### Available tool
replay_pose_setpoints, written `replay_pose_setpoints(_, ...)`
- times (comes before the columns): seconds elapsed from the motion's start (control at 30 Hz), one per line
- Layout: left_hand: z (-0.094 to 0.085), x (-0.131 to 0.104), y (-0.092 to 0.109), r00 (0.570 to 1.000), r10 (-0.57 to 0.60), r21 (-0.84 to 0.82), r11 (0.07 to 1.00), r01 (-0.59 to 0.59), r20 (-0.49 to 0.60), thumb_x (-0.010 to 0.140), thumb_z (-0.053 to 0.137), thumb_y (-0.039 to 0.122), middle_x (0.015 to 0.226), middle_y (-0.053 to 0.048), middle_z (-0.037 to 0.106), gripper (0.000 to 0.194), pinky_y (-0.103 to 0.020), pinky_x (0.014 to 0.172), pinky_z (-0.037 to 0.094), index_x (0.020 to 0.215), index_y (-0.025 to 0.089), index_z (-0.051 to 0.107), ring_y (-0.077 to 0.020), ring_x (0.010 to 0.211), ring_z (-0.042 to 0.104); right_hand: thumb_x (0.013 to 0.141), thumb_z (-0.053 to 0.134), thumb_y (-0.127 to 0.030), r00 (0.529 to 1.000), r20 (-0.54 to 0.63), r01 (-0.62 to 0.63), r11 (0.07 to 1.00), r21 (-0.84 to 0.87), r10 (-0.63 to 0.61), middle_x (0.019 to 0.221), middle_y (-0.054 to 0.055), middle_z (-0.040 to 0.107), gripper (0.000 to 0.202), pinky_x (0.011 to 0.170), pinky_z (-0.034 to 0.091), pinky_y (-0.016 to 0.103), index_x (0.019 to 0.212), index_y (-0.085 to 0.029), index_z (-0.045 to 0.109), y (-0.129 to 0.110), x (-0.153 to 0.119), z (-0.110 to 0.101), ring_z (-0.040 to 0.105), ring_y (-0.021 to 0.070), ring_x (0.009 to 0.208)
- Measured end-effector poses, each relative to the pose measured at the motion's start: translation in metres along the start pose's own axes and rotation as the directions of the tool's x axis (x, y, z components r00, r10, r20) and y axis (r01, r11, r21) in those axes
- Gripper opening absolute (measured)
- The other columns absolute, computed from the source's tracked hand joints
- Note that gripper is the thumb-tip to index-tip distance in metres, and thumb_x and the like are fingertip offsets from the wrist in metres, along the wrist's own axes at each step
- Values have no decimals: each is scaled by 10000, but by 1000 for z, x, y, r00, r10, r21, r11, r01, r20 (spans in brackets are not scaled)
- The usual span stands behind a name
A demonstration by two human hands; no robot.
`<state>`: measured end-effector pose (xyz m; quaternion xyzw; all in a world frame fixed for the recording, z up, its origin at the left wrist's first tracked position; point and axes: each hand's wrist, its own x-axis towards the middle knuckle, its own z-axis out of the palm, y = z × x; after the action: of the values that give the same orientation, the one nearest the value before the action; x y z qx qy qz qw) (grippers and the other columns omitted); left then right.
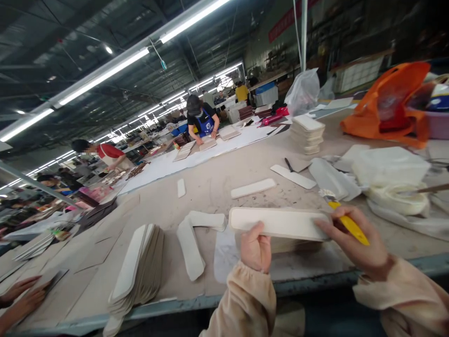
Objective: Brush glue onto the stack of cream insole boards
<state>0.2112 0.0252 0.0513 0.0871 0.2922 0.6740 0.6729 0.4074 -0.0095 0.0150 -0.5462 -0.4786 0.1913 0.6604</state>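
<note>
My left hand [257, 248] grips the lower edge of a long white strip [280, 223] with rounded ends, thumb on top. Closed round a yellow-handled brush [351, 228], my right hand [361, 241] also has fingertips on the strip's right end. The brush's pale bristles point up and to the left. Under the strip lies a stack of similar pieces [291, 244], mostly hidden. To the left, two white strips [191, 248] overlap at an angle, beside a fanned pile of strips [138, 267]. Single strips [253, 188] lie behind the stack.
At the back right are a stack of white pieces [307, 133], an orange bag [389, 107] and a plastic-lined bowl [396, 192]. A dark-handled tool [289, 164] lies on a strip. Another person's hands [26, 297] are at the far left. The table edge [182, 305] runs in front.
</note>
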Motion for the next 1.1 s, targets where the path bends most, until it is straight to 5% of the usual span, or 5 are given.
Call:
replay_pose_setpoints(0.2,-2,-5,6,994,-107,21,994,107,2,734,585,-51,852,-33,750,349,-416,847,587,981,187,652,-222,939,714,727,767,-461,999,35,23,1000,21,-23,706,-34,462,422,511,369,262,917,-245,458,7,0,-2,436,125,568)
replay_pose_setpoints(1.1,-7,-1,5,997,-67,62,996,69,-32,804,520,-73,899,-11,745,421,-307,841,593,1076,222,648,-159,914,711,788,709,-472,997,63,35,999,-24,-33,686,-42,454,375,532,375,257,925,-241,447,11,-2,2,439,123,578)
